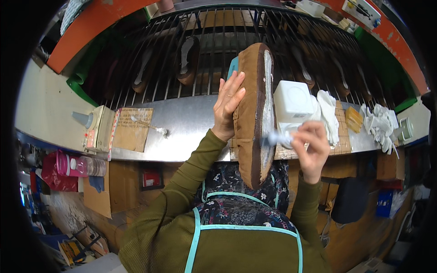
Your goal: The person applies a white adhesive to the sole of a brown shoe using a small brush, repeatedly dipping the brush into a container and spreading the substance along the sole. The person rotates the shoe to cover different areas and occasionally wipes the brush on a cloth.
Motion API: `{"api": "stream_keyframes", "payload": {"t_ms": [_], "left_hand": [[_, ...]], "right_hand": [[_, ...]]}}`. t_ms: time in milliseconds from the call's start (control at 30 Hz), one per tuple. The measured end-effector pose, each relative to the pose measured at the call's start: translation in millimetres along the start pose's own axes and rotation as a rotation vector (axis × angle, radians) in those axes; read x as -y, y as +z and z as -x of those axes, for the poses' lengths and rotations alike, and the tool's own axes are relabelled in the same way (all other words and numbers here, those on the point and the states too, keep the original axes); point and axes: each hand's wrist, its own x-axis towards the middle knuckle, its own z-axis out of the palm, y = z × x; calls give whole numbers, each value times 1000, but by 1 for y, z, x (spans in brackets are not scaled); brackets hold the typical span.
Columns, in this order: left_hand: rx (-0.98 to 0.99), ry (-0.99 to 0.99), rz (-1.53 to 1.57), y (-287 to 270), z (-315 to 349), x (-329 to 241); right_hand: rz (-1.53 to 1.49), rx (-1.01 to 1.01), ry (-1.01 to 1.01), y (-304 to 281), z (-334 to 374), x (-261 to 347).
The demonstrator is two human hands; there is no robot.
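In front of me a brown suede-like shoe upper [248, 109] stands on edge, with a teal last [233, 68] showing behind it. Its underside [268, 98], whitish with a dark brown border, faces right. My left hand [228, 104] grips the shoe from its left side, fingers pointing up along it; the thumb's contact is partly hidden. A small pale brush [275, 138], blurred by motion, is pinched in my right hand [313, 148]. Its tip meets the lower part of the underside. Just beyond the brush is a white square container [292, 98].
Behind the metal worktop [191, 118], a barred rack carries several more shoes, including a dark shoe [186, 63]. White gloves [327, 116] lie right of the container, near a yellow block [353, 119] and more gloves [378, 125]. Cardboard [132, 132] and a stained swab-like stick [159, 130] lie left.
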Motion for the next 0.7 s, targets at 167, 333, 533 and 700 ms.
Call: {"api": "stream_keyframes", "payload": {"t_ms": [167,333,533,700], "left_hand": [[-17,-46,-1,7,11,5],[-32,-93,-13,12,16,5],[-9,-136,-77,8,23,5],[12,-146,-125,3,26,6]], "right_hand": [[-42,-2,197,6,-6,8],[-125,-110,255,9,6,-2],[-227,-51,496,5,44,20],[-191,-106,478,4,72,37]]}}
